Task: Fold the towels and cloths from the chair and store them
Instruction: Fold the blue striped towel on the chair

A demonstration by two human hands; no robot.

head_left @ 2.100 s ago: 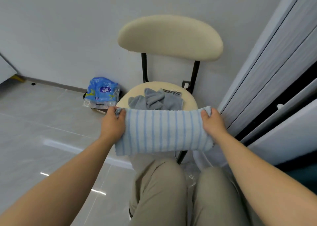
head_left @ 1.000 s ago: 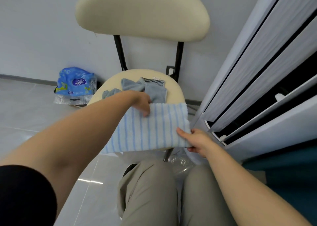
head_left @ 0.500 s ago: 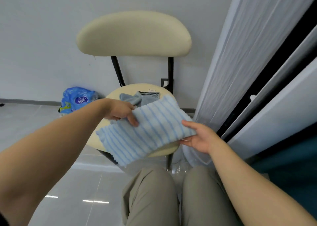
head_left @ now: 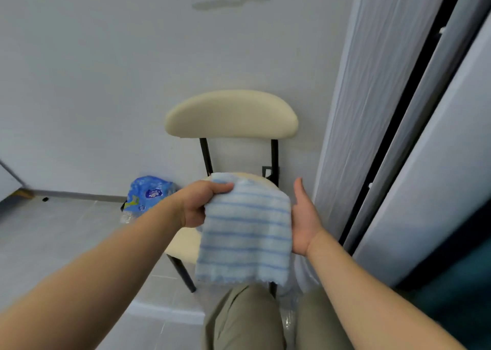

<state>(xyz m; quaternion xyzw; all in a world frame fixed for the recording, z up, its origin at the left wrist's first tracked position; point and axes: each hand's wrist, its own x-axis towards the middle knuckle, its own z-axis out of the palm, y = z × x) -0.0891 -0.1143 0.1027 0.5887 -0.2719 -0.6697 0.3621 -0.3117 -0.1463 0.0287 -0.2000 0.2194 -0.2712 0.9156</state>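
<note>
A folded white towel with blue stripes (head_left: 245,233) hangs in front of the cream chair (head_left: 231,113). My left hand (head_left: 198,203) grips its upper left corner, thumb over the top edge. My right hand (head_left: 304,217) is flat with straight fingers, the palm against the towel's right edge. The towel hides most of the chair seat and anything lying on it.
A blue plastic pack (head_left: 148,195) lies on the tiled floor by the wall, left of the chair. A tall white wardrobe with sliding doors (head_left: 398,110) rises on the right, a dark gap between its panels. My knees in khaki trousers (head_left: 244,320) are below.
The towel went from spread wide between both hands to folded and hanging upright. My left hand now grips its top corner and my right hand has opened flat against its side. The view tilted up.
</note>
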